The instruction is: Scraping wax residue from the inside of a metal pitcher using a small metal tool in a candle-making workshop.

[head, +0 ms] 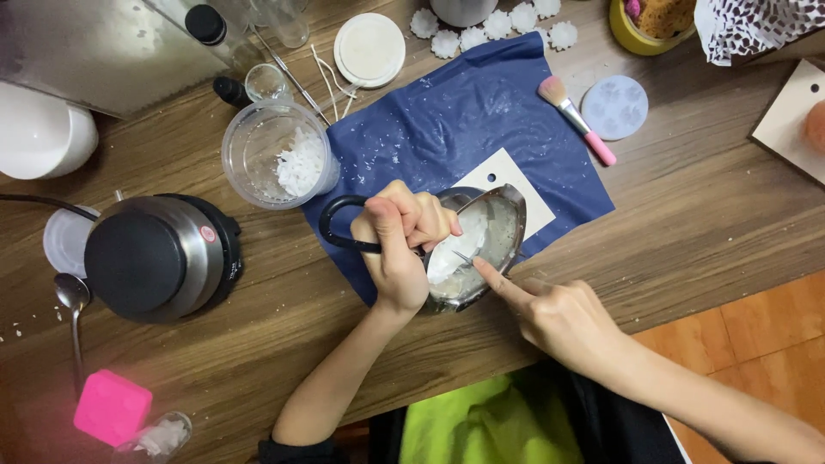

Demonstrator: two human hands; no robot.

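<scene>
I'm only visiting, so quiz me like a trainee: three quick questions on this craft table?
1. True or false: the left hand grips the metal pouring pot by its black handle.
2. What lies under the pot? A) blue mat B) a newspaper C) a towel
3. Which brush end is pink?

Key: 1 true; 2 A; 3 the handle.

The left hand (397, 249) grips the black handle (337, 230) of a tilted metal melting pot (481, 249) holding white wax. At 4 o'clock of the pot, the right hand (563, 318) pokes a thin metal tool (468, 257) into it. A blue mat (481, 120) lies beneath.
</scene>
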